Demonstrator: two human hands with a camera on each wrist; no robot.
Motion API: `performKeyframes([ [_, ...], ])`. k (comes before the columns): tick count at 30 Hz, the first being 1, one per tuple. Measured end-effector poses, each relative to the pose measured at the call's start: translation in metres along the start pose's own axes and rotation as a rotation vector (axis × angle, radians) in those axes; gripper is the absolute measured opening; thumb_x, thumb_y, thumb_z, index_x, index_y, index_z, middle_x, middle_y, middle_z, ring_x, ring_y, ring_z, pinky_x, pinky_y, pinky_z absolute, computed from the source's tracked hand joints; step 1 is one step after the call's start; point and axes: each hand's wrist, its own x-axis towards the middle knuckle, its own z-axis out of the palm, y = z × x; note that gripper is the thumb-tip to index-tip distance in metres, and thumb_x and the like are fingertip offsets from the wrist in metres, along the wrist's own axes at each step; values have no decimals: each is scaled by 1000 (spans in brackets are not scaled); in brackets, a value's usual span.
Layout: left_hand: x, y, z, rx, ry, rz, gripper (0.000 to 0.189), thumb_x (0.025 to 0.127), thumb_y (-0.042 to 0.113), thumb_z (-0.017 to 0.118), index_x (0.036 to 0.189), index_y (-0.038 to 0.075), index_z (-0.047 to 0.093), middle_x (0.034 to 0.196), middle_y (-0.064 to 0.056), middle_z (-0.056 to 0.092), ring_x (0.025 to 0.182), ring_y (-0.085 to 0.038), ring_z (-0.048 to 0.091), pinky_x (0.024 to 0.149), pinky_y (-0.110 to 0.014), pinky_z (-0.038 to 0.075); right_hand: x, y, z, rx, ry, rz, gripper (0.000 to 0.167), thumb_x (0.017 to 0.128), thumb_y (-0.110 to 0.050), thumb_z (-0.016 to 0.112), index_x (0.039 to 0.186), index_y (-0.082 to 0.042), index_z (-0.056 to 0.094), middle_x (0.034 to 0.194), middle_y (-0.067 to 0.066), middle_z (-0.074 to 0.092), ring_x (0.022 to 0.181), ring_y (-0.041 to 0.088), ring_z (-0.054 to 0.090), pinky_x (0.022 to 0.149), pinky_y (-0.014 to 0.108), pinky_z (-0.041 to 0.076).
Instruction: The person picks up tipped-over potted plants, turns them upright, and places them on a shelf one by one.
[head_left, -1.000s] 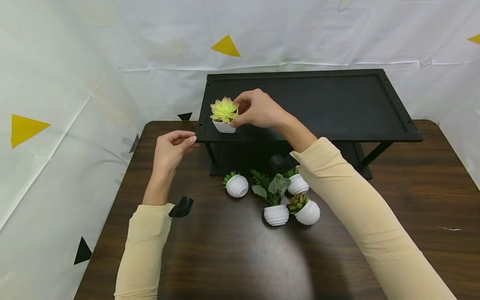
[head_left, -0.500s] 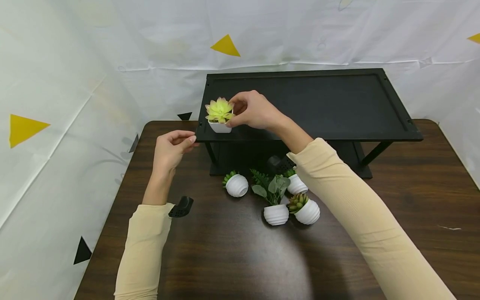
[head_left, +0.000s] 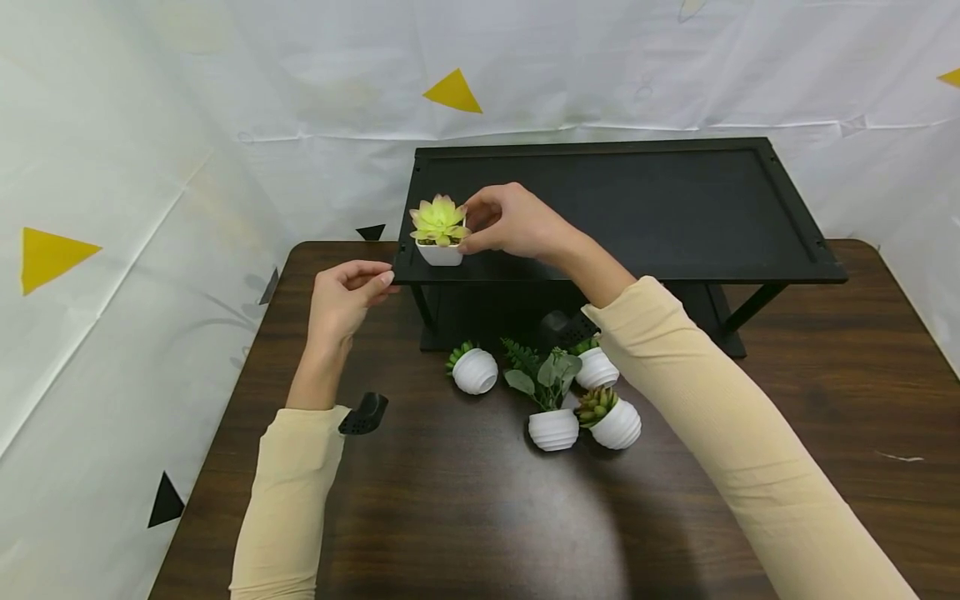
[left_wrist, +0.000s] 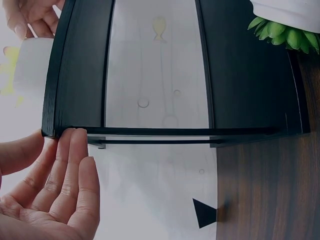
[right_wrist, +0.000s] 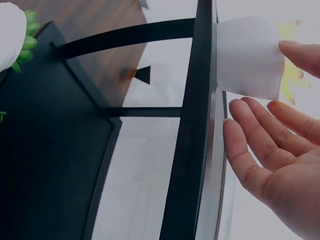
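A yellow-green artificial succulent with pinkish tips in a square white pot [head_left: 439,253] stands upright on the left end of the black shelf's [head_left: 637,208] top board. My right hand [head_left: 517,221] holds the pot from its right side, thumb and forefinger at the rim; the right wrist view shows the white pot [right_wrist: 247,57] against the board with the other fingers loosely bent below it. My left hand [head_left: 339,304] pinches the board's front left corner. In the left wrist view, thumb and fingertips [left_wrist: 77,142] meet on either side of that black edge.
In front of the shelf, several small plants in ribbed white pots lie or stand on the dark wooden table [head_left: 450,517]: a tipped one [head_left: 475,372] to the left, and a leafy upright one [head_left: 553,430] grouped with tipped pots [head_left: 617,425]. White sheeting [head_left: 315,67] hangs behind.
My right hand has shifted the potted succulent slightly left along the top board, and over the last half second it has stayed put. The left hand keeps its place at the corner.
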Motion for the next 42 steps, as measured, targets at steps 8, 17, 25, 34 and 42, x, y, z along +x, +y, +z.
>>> performKeyframes([
  [8,-1,1,1,-7,3,-9,23,87,9,63,105,-5,64,90,-12,64,79,-18,66,79,-34,53,-11,-1,-7,33,-15,29,43,82,-8,68,121,1,53,108,13,59,98,20,56,77,33,47],
  [17,-1,0,1,-1,11,-3,22,87,8,63,104,-6,64,91,-14,64,72,-11,65,77,-32,53,-25,4,-13,28,0,45,39,83,-9,67,118,3,55,101,13,61,86,24,58,75,36,49],
  [25,-1,-1,1,-7,6,-5,23,87,8,63,104,-6,64,92,-14,64,70,-7,64,75,-28,53,-38,8,-17,24,4,40,36,83,-8,67,115,4,56,96,13,63,82,30,58,74,37,50],
  [34,-1,-2,1,-18,11,2,22,86,7,63,104,-7,64,89,-12,64,69,-7,64,73,-26,54,-53,10,-22,12,18,54,33,83,-7,66,113,4,57,93,13,63,81,31,59,73,37,51],
  [42,-1,-1,1,-18,14,2,22,86,7,63,104,-7,64,88,-11,64,70,-9,65,74,-27,54,-67,12,-26,2,20,62,32,84,-7,65,112,6,57,91,13,64,83,32,59,71,34,51],
])
